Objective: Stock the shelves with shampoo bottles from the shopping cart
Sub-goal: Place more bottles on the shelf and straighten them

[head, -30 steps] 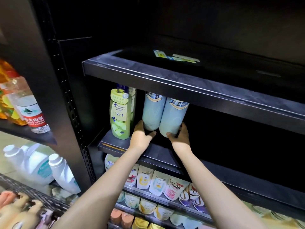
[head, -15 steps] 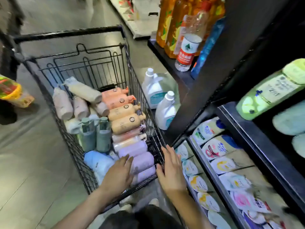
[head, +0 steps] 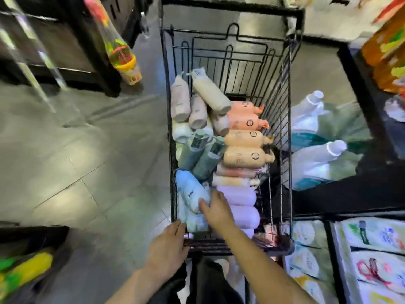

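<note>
The shopping cart (head: 282, 88) looks mostly full, so much stocking remains; right hand (head: 215, 210) fingers spread over its light blue bottles (head: 190, 194), left hand (head: 167, 245) loosely open at its near rim.

Both hands (head: 215, 212) reach blue bottles (head: 191, 197) in cart (head: 282, 119).

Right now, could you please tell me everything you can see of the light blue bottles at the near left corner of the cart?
The light blue bottles look like matte plastic with small dark print; blur hides caps and their exact number. They lie piled in the shopping cart against its left wire wall, below the grey-green bottles and beside the lilac bottles. The right hand rests its fingers on them; the left hand is at the cart's near rim.
</note>
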`<state>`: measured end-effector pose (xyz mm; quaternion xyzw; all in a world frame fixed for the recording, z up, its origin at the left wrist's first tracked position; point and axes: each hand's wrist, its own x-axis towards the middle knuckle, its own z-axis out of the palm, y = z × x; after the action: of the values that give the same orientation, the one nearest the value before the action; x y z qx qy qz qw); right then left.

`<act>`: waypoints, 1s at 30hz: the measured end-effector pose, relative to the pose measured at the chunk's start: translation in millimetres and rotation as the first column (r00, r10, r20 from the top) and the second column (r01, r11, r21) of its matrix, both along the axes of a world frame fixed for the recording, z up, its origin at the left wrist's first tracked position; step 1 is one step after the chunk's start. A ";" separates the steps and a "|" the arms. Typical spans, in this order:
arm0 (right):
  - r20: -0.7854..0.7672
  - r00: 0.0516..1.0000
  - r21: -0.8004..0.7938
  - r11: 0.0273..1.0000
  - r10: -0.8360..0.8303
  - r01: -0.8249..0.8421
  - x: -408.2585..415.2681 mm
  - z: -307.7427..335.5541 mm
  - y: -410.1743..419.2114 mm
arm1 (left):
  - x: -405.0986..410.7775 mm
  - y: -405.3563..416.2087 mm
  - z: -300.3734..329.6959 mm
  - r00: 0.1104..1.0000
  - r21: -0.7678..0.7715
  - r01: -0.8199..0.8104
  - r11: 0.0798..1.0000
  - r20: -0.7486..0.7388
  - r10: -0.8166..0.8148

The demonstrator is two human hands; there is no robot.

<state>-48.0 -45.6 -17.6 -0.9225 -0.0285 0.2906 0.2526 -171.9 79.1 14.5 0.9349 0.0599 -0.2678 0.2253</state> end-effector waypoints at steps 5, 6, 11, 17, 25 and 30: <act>-0.139 0.989 -0.090 0.995 -0.042 0.030 46.7 -26.8 42.6 | -10.9 10.1 -6.0 1.000 -0.006 0.006 1.000 -0.010 -0.006; -0.182 0.982 -0.100 0.994 -0.054 0.036 46.4 -36.1 44.4 | -13.6 9.9 -7.1 1.000 -0.038 -0.030 0.999 -0.009 0.030; -0.200 0.975 -0.182 0.981 -0.096 0.059 39.7 -47.1 43.0 | -13.8 8.1 -8.9 0.993 -0.073 -0.106 0.992 0.050 0.110; -0.111 0.991 -0.275 0.961 -0.067 0.034 16.4 -8.3 26.8 | 16.5 3.7 -6.5 0.776 -0.375 -0.603 0.704 -0.069 0.628; 0.296 0.953 -0.346 0.937 0.062 0.046 -72.0 64.2 -35.7 | 75.4 -28.8 1.9 0.287 -0.371 -0.926 -0.073 -0.815 0.503; 0.457 0.864 -0.396 0.918 0.211 -0.014 -91.2 85.4 -39.8 | 73.3 -47.2 6.5 0.333 -0.467 -0.850 -0.244 -0.835 0.438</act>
<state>-139.2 -85.4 67.8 -0.9934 -0.0897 0.0611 0.0358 -98.6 31.8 21.1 0.3399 0.4368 -0.2374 0.7983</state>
